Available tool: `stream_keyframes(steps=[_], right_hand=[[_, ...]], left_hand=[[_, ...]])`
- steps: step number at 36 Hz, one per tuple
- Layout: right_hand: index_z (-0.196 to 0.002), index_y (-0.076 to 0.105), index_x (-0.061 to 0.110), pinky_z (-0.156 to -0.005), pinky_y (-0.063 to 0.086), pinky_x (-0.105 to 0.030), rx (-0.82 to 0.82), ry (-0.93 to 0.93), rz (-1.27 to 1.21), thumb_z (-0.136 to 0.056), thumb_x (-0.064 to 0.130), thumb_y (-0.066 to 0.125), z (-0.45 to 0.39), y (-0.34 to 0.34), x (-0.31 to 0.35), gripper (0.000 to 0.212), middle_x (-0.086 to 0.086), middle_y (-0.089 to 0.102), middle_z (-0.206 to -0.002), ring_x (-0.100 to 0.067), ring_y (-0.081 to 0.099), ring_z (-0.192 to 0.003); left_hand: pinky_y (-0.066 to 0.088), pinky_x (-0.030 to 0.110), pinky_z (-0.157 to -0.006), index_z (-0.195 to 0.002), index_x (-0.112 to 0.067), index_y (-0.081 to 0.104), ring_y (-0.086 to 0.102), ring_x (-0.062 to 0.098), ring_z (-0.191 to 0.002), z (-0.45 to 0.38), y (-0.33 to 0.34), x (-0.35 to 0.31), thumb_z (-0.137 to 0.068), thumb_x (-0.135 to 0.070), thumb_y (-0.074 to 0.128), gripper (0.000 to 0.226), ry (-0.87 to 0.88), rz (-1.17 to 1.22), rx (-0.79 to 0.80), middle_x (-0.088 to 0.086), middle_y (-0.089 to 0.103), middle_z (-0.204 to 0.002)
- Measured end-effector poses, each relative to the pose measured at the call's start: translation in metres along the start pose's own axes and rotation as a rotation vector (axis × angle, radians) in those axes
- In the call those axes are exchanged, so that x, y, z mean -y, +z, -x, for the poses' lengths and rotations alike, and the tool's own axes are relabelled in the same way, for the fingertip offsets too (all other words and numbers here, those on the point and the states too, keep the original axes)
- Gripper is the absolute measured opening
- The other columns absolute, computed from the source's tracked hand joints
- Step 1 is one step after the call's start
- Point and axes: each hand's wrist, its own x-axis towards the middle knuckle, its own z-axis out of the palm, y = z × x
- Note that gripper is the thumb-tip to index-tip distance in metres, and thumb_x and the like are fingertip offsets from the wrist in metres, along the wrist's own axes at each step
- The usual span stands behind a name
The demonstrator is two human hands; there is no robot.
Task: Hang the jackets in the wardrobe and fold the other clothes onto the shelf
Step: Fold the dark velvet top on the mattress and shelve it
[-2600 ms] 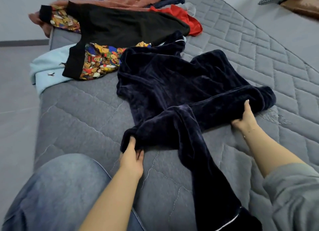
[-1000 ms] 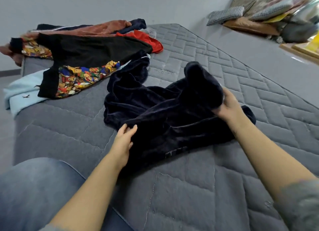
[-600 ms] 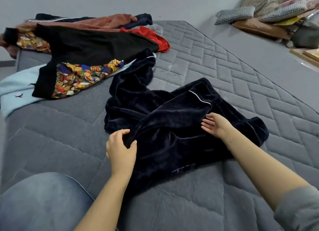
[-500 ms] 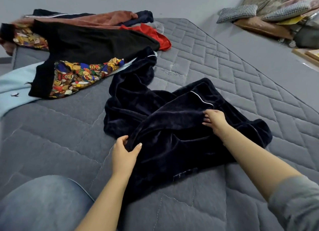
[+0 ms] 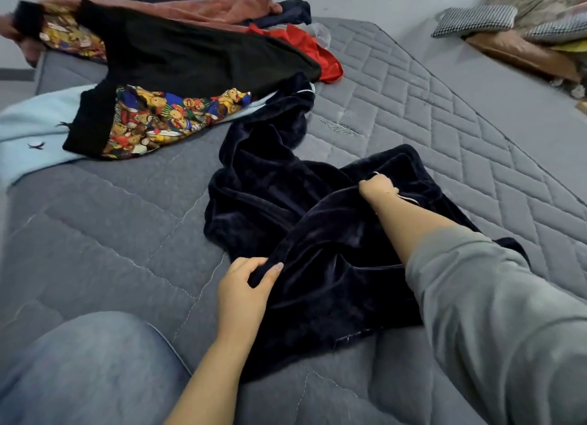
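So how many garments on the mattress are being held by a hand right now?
1: the navy velvet garment, mid-mattress, gripped by left hand at its near edge and right hand farther back. The pile behind lies untouched.

Soft, even light — faint shadows, wide-angle bending, blurred far-left edge.

No words, brands or numbers can be read. The light blue garment (image 5: 35, 129) at the mattress's (image 5: 95, 234) far left edge bears a small dark embroidered mark, illegible.
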Motion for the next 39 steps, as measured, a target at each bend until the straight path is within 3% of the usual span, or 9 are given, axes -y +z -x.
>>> stream_keyframes(steps=[5,11,17,22,25,28,32,36,39], right_hand=[[-0.072,0.052,0.014,-0.066,0.045,-0.026,-0.077,-0.093,-0.787,-0.098,0.013,0.045,0.008,-0.043,0.007,0.027,-0.003,0.052,-0.073,-0.017,0.052,-0.068],[-0.072,0.043,0.019,-0.045,0.034,-0.02,-0.144,-0.092,-1.414,-0.096,0.01,0.045,0.051,-0.108,-0.033,0.026,0.001,0.043,-0.067,-0.009,0.04,-0.053],[-0.073,0.043,0.022,-0.048,0.042,-0.016,-0.287,0.096,-1.556,-0.1,0.011,0.039,0.1,-0.095,-0.153,0.029,0.013,0.054,-0.054,-0.001,0.05,-0.05],[-0.096,0.057,0.019,-0.08,0.05,-0.026,-0.032,0.363,-1.791,-0.088,0.016,0.047,0.118,-0.067,-0.224,0.013,0.003,0.063,-0.094,-0.015,0.061,-0.084],[-0.102,0.063,0.019,-0.073,0.059,-0.03,-0.009,0.361,-1.763,-0.096,0.034,0.052,0.112,-0.073,-0.22,0.019,-0.001,0.07,-0.094,-0.018,0.067,-0.086],[-0.101,0.067,0.014,-0.064,0.06,-0.03,0.068,0.357,-1.625,-0.098,0.035,0.053,0.099,-0.086,-0.203,0.026,-0.003,0.073,-0.088,-0.018,0.072,-0.077],[-0.119,0.066,0.011,-0.09,0.053,-0.04,0.182,0.374,-1.288,-0.086,0.038,0.07,0.083,-0.106,-0.196,0.043,-0.013,0.07,-0.11,-0.029,0.066,-0.103],[-0.092,0.069,0.014,-0.067,0.056,-0.029,-0.037,0.17,-1.295,-0.089,0.031,0.069,0.075,-0.128,-0.201,0.017,-0.004,0.074,-0.083,-0.018,0.069,-0.077],[-0.085,0.055,0.019,-0.075,0.054,-0.031,-0.37,0.085,-1.378,-0.093,0.022,0.064,0.07,-0.133,-0.218,0.013,-0.002,0.062,-0.085,-0.013,0.059,-0.075]], left_hand=[[0.036,0.003,-0.081,-0.084,-0.032,0.068,0.05,-0.015,-0.1,0.002,-0.002,-0.003,-0.082,-0.032,0.075,0.007,0.073,0.048,-0.036,-0.019,0.058,-0.101],[0.032,0.022,-0.103,-0.087,-0.029,0.075,0.053,0.001,-0.114,0.016,0.005,-0.015,-0.08,-0.025,0.077,0.008,0.441,-0.141,0.025,-0.022,0.061,-0.119],[0.027,0.028,-0.112,-0.079,-0.027,0.07,0.045,0.001,-0.13,0.04,0.017,-0.02,-0.077,-0.03,0.079,0.009,0.745,-0.322,0.309,-0.018,0.058,-0.132],[-0.01,0.044,-0.119,-0.077,-0.042,0.054,-0.005,-0.011,-0.14,0.057,0.029,0.0,-0.086,-0.068,0.048,0.028,0.414,-0.638,0.711,-0.038,0.015,-0.142],[0.002,0.042,-0.12,-0.078,-0.043,0.054,0.008,-0.008,-0.141,0.059,0.033,-0.004,-0.088,-0.065,0.041,0.028,0.367,-0.534,0.621,-0.036,0.026,-0.14],[0.024,0.036,-0.113,-0.12,-0.038,0.055,0.029,0.001,-0.134,0.055,0.036,-0.006,-0.093,-0.051,0.05,0.031,0.364,-0.499,0.424,-0.024,0.036,-0.142],[0.034,0.034,-0.105,-0.144,-0.024,0.036,0.035,0.014,-0.128,0.05,0.038,-0.003,-0.089,-0.049,0.06,0.065,0.217,-0.573,0.312,-0.008,0.036,-0.142],[0.046,0.025,-0.074,-0.113,-0.029,0.055,0.056,0.007,-0.095,0.039,0.035,-0.002,-0.089,-0.047,0.061,0.03,0.119,-0.563,0.34,-0.01,0.058,-0.113],[0.04,0.018,-0.061,-0.083,-0.04,0.056,0.06,-0.001,-0.076,0.021,0.027,-0.007,-0.09,-0.039,0.064,0.01,0.131,-0.452,0.373,-0.017,0.065,-0.083]])
